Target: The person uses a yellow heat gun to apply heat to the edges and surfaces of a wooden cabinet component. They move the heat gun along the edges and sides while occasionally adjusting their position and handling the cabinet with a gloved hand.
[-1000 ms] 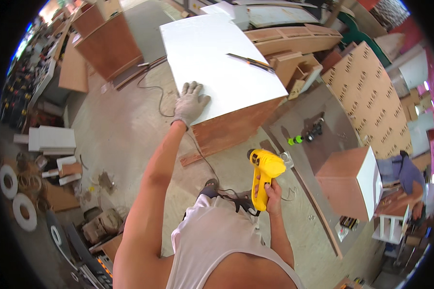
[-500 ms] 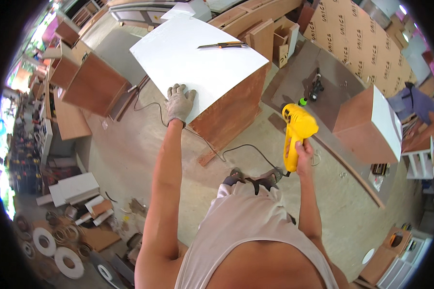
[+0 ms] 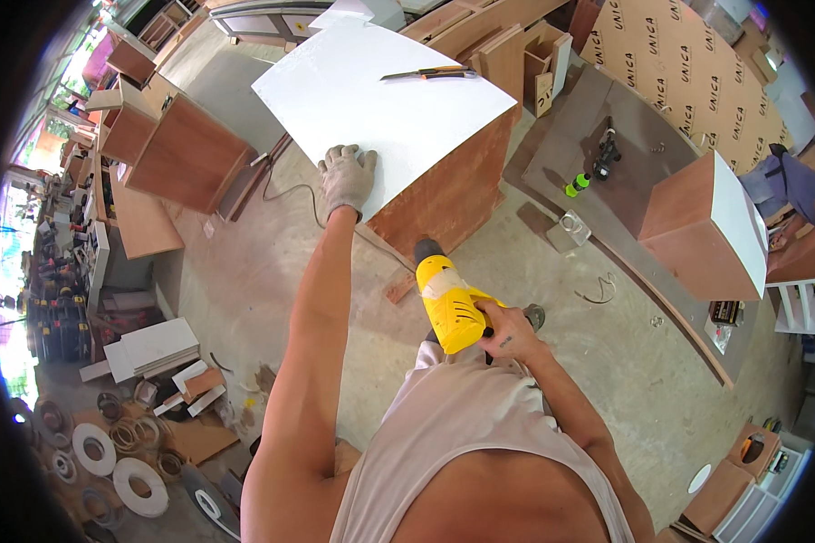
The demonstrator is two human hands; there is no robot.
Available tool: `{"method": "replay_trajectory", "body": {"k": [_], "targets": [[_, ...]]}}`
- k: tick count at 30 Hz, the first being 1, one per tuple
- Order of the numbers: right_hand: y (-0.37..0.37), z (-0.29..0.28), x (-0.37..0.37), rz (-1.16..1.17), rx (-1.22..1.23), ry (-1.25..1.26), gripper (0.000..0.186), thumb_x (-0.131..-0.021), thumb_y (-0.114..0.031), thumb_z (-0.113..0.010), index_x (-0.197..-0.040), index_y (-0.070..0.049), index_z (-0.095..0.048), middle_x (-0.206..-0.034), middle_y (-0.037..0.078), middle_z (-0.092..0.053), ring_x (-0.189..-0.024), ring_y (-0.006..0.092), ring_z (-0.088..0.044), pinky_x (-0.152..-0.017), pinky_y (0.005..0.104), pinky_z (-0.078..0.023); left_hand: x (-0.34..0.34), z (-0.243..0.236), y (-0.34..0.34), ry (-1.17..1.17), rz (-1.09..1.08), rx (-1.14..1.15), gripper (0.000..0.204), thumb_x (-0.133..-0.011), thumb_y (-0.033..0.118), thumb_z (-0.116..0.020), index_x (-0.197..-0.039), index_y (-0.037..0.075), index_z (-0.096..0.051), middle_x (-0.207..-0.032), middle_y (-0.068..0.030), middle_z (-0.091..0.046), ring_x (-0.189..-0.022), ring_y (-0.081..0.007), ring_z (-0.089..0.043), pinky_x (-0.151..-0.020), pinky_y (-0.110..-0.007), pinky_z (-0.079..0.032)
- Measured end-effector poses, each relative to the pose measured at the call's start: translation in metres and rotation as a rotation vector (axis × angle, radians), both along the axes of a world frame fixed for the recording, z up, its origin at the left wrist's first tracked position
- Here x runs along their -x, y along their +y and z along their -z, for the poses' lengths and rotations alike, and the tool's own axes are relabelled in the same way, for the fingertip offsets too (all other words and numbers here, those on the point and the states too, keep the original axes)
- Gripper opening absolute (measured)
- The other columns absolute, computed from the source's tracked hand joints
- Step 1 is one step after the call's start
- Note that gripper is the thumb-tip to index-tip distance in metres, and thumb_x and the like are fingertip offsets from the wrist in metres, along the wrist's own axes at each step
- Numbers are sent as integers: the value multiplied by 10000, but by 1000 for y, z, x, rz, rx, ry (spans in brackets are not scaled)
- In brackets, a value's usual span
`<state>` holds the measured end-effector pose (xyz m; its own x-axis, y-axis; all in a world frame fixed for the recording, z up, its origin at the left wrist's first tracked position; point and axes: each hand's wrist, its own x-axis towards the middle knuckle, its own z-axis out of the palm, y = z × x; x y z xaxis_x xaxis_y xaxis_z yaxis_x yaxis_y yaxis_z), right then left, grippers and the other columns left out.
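Observation:
My gloved left hand [image 3: 344, 179] lies flat, fingers apart, on the near-left part of a white panel [image 3: 389, 118] topping a brown wooden box [image 3: 453, 195]. An orange-and-black knife [image 3: 426, 73] lies toward the panel's back right. My bare right hand [image 3: 507, 330] grips a yellow power tool [image 3: 448, 303], which looks like a heat gun, held low in front of my body. Its dark nozzle points up and forward at the lower near side of the box; whether it touches cannot be told. A cord [image 3: 290, 188] runs along the floor left of the box.
Wooden cabinets [image 3: 186, 154] stand left. A dark board [image 3: 552, 154] at right holds a black tool [image 3: 605, 149], a green bottle [image 3: 578, 184] and another box [image 3: 675, 226]. A co-worker [image 3: 783, 195] bends at far right. Offcuts and rings [image 3: 138, 484] lie lower left.
My right hand has swung the yellow tool leftward and tilted it, so its nozzle now aims toward the box. My left hand remains on the white panel. The view has shifted.

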<state>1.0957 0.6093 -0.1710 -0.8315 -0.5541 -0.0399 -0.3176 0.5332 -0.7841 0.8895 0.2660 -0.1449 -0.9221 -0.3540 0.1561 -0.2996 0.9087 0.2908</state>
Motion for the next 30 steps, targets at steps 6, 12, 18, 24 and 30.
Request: {"method": "replay_trajectory", "body": {"k": [6, 12, 18, 24, 30], "targets": [[-25, 7, 9, -153, -118, 132, 480, -666, -87, -660, -1135, -55, -564, -984, 174, -675, -904, 355, -655, -759, 444, -512, 3, 4, -1, 77, 5, 18, 536, -919, 466, -558, -1273, 66, -603, -1395, -156, -498, -1341, -287, -404, -1148, -435, -255], [-34, 8, 14, -215, -56, 294, 497, -627, -40, -657, -1115, -53, -567, -927, 153, -665, -883, 346, -640, -754, 438, -499, 2, 11, -11, 138, 57, -62, 471, -920, 407, -575, -1248, 72, -625, -1391, -134, -514, -1360, -280, -390, -1162, -435, -233], [-41, -15, 29, -179, 61, 375, 475, -604, -32, -665, -1072, -54, -586, -897, 139, -660, -869, 347, -634, -753, 440, -496, 2, 21, -19, 223, 53, -95, 397, -935, 348, -554, -1201, 70, -652, -1350, -129, -557, -1340, -278, -421, -1157, -429, -243], [-26, -19, 40, -165, -7, 380, 465, -599, -40, -667, -1058, -55, -596, -885, 129, -664, -861, 344, -634, -745, 439, -491, 5, 23, -17, 264, 66, -111, 344, -937, 310, -532, -1158, 85, -669, -1318, -104, -576, -1318, -264, -440, -1155, -446, -235], [0, -16, 58, -96, -55, 437, 430, -629, -72, -665, -1054, -55, -602, -876, 128, -662, -843, 333, -635, -734, 434, -488, 4, 25, -20, 237, 67, -91, 339, -936, 298, -534, -1177, 94, -655, -1323, -88, -564, -1327, -255, -427, -1160, -474, -218]]}}
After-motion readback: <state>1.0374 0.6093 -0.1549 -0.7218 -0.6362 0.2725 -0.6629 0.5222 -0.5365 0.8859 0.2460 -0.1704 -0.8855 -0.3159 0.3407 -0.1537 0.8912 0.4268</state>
